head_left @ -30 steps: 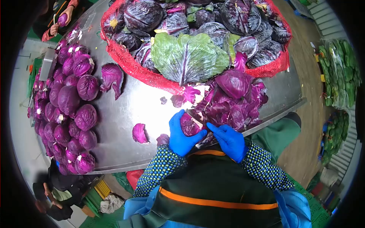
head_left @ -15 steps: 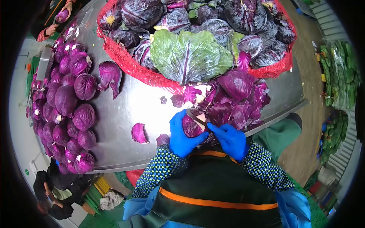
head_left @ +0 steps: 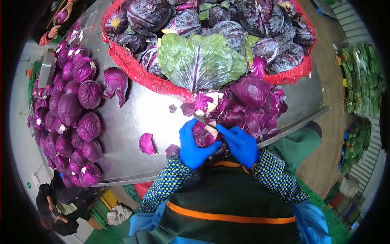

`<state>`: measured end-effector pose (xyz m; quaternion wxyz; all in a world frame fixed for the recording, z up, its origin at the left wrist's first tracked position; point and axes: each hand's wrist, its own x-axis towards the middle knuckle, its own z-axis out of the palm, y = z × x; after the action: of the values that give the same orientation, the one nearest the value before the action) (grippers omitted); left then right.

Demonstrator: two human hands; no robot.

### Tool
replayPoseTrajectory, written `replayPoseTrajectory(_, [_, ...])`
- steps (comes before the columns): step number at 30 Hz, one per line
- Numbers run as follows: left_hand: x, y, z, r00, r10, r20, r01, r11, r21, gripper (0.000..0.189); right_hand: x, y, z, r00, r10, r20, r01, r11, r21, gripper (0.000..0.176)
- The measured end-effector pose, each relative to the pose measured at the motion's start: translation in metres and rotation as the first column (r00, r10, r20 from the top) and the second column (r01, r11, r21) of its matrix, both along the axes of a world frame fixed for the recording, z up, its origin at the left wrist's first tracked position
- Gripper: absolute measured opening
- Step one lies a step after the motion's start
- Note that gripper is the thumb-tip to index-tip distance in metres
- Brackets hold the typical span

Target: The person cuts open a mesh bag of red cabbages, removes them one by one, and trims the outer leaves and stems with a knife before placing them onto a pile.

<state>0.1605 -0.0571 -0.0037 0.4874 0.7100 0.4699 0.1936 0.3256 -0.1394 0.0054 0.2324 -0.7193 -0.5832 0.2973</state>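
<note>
Surface: I am looking down on a steel table that is glaring under the light, with a concrete floor running past its right edge.
Far edge: a red mesh sack is lying open there, holding dark untrimmed heads, and a broad green leaf is spreading over its near lip.
Left edge: trimmed cabbages are lying packed in a long band, with a loose purple leaf just beside them.
In the way: a heap of purple trimmings is piling up between the sack and the near edge, crowding right against the working hands.
Near edge: a small leaf scrap is lying a little apart from the hands, on their left.
Far left corner: another person's hands are gripping a small purple head.
Red cabbage: it is sitting at the near edge, about midway along, between both hands.
Left hand: blue-gloved, it is cupping the red cabbage from the left, fingers clamped round it and thumb pointing away from me.
Right hand: blue-gloved, it is gripping the knife, forefinger stretching along it toward the head.
Blade: it is lying slantwise across the top of the head, at the pale cut stem.
</note>
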Motion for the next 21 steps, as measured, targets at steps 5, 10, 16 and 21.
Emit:
replayPoseTrajectory(5, [-0.016,-0.018,-0.008,0.998,-0.066,0.01,0.064,0.991,0.121,0.093,0.026,0.022,-0.015,0.975,-0.199,-0.095,0.189,0.977,-0.104,0.045])
replayPoseTrajectory(10, [-0.035,-0.02,-0.01,0.984,0.017,0.179,0.013,0.987,-0.161,0.113,-0.01,0.014,-0.02,0.875,-0.319,-0.364,0.251,0.942,-0.221,0.065])
replayPoseTrajectory(16, [-0.016,-0.018,0.084,0.836,0.126,0.535,-0.023,0.981,-0.195,0.11,0.032,0.055,0.026,0.473,-0.653,-0.592,0.395,0.758,-0.519,0.029])
replayPoseTrajectory(21, [-0.012,0.012,0.075,0.916,-0.1,0.389,-0.042,0.939,0.341,0.095,0.0,0.033,0.073,-0.025,-0.409,-0.912,0.105,0.907,-0.409,0.06])
